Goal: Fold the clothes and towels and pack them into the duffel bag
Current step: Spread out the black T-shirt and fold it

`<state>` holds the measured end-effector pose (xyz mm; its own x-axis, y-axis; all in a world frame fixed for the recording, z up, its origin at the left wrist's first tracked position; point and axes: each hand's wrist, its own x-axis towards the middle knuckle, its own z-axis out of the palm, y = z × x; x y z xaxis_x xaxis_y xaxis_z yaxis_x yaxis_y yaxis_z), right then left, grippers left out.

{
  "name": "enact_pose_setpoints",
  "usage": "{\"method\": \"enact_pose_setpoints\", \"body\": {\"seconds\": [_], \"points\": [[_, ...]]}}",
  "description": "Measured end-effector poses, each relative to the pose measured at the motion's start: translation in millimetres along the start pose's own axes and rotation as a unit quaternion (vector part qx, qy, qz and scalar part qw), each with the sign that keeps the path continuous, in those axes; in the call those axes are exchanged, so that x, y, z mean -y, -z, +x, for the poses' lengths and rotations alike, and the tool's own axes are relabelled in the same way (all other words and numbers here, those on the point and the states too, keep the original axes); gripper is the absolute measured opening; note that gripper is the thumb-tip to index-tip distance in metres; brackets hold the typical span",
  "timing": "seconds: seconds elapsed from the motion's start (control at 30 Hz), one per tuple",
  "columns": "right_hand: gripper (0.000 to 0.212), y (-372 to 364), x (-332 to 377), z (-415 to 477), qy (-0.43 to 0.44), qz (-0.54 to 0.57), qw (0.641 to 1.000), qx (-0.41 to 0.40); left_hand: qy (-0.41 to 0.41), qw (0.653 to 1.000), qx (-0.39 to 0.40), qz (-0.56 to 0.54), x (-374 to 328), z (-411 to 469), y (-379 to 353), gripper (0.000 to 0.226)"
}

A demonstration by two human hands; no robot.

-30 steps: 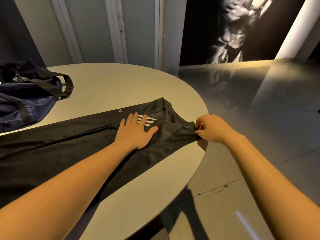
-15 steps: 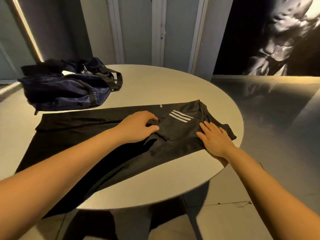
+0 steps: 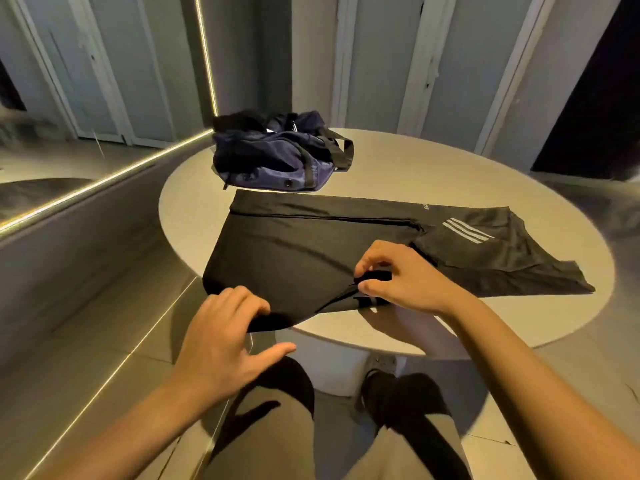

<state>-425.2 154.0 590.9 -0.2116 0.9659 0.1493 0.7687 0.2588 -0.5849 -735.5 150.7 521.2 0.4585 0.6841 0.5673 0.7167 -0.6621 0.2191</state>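
One pair of black track pants (image 3: 311, 244) is lying flat on the counter (image 3: 433, 168), just on the near side of the duffel bag (image 3: 273, 157). The corner farthest from the bag is drooping over the rim. The right hand (image 3: 405, 278) is pinching a fold along that far edge, fingers clamped on cloth. The left hand (image 3: 225, 337) is resting on the drooping corner, fingers apart, thumb clear. The fabric is looking thin, light, slick and limp, so it's probably going to slide. Gripping at corners and the waistband is looking safest.

The pants (image 3: 311, 251) are looking black, and three white stripes (image 3: 465, 231) are showing on them, right of the right grip (image 3: 405, 278). Beyond that grip, the duffel bag (image 3: 273, 161) is looking dark blue with black straps (image 3: 341, 147). The counter (image 3: 450, 168) is looking pale grey.
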Motion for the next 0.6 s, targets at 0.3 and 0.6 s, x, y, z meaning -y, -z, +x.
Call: {"method": "enact_pose_setpoints", "body": {"seconds": [0.3, 0.6], "points": [[0.021, -28, -9, -2, -0.022, 0.039, 0.999, 0.007, 0.029, 0.986, -0.13, 0.1, 5, -8, -40, 0.064], [0.014, -17, -9, 5, -0.013, 0.011, 1.0, 0.025, 0.035, 0.99, -0.138, 0.003, 39, -18, 11, 0.018]]}}
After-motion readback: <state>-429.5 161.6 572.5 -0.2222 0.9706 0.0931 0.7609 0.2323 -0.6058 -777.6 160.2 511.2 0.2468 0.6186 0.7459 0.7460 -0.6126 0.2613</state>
